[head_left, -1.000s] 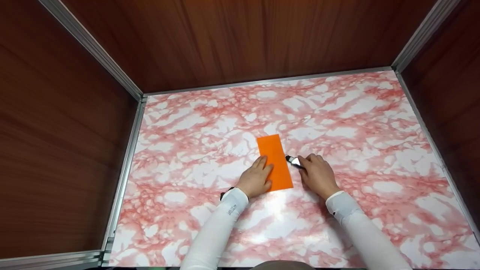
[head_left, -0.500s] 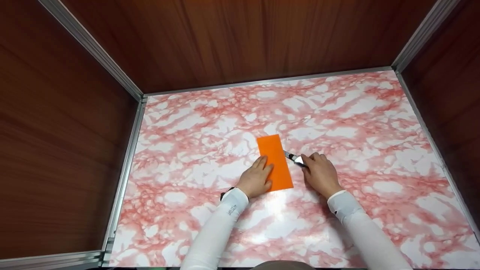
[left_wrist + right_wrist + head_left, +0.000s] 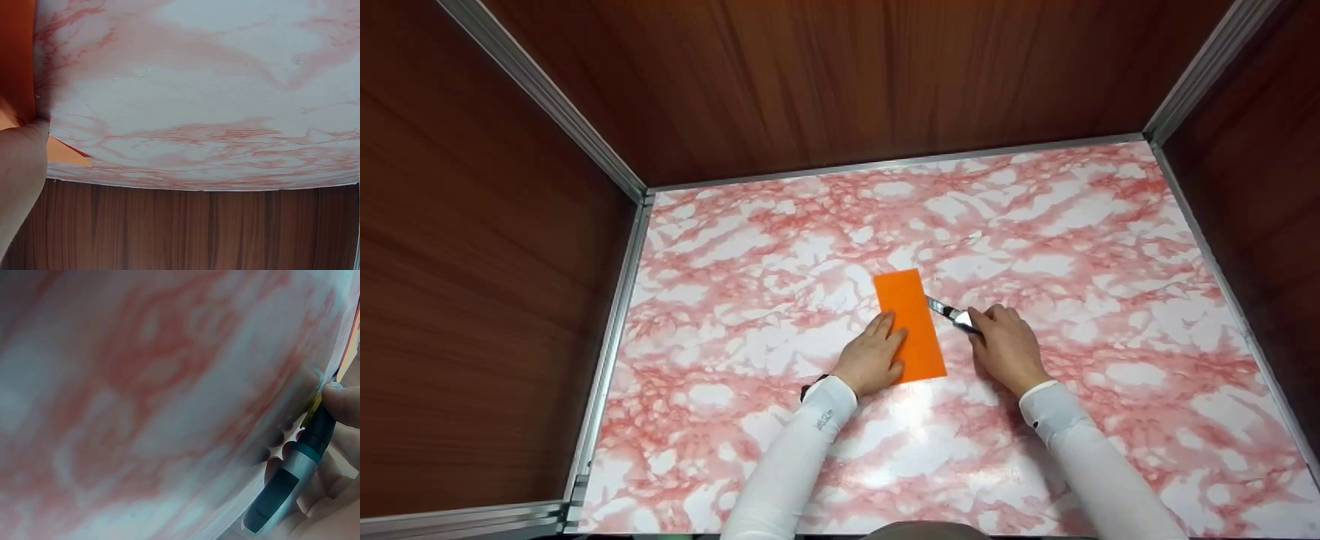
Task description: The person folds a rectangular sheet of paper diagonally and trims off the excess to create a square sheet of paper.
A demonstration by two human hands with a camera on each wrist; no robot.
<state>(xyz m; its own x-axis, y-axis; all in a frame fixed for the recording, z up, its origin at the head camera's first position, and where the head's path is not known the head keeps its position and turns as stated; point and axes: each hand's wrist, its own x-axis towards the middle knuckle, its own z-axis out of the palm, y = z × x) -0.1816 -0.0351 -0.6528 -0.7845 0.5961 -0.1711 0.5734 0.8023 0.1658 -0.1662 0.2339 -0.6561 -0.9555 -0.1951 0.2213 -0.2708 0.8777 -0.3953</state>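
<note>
A narrow rectangle of orange paper (image 3: pixel 911 300) lies on the table in the head view. It looks folded, since the left wrist view shows orange layers (image 3: pixel 67 153) standing apart. My left hand (image 3: pixel 868 361) rests flat along its left side, fingers spread over it. On the other side my right hand (image 3: pixel 1006 349) grips a utility knife (image 3: pixel 964 321), whose extended blade reaches the paper's right edge. Whether the blade lies between the layers I cannot tell. The right wrist view shows the knife's dark and silver handle (image 3: pixel 281 486) between thumb and curled fingers; its blade is mostly hidden there.
The table (image 3: pixel 735 300) has a red and white marbled top. Brown wood-grain panels (image 3: pixel 840 82) in metal frames stand along its back, left and right sides. White sleeves (image 3: pixel 791 457) cover both forearms.
My right hand has shifted slightly right and toward the table's front. More of the knife's blade shows, now reaching the paper's edge. The left hand and the paper have stayed put.
</note>
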